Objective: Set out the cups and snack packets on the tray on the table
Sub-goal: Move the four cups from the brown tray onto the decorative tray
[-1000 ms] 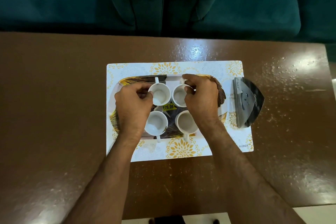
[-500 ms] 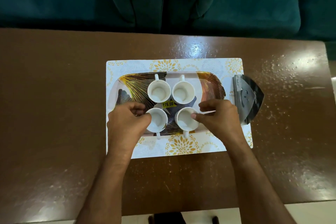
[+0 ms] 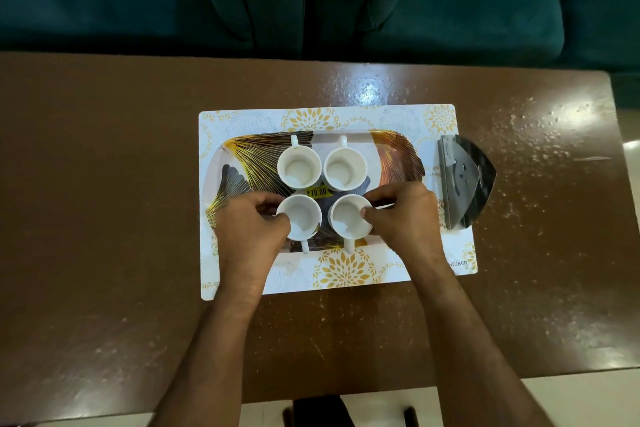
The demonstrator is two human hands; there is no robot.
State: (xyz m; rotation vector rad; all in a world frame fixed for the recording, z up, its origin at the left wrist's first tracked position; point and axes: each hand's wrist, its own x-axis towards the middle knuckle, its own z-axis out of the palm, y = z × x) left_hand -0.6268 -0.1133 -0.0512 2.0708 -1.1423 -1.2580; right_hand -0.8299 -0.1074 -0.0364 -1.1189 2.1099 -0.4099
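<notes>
Cups: four, white, empty, set two by two at the middle of one leaf-patterned tray (image 3: 235, 163). Far pair (image 3: 299, 166) (image 3: 344, 168): handles toward the table's far edge. Near-left cup (image 3: 299, 217): my left hand (image 3: 247, 229) pinches its rim. Near-right cup (image 3: 349, 217): my right hand (image 3: 405, 218) pinches its rim. One dark packet (image 3: 464, 180) lies off the tray's right end, on one floral mat (image 3: 346, 270).
</notes>
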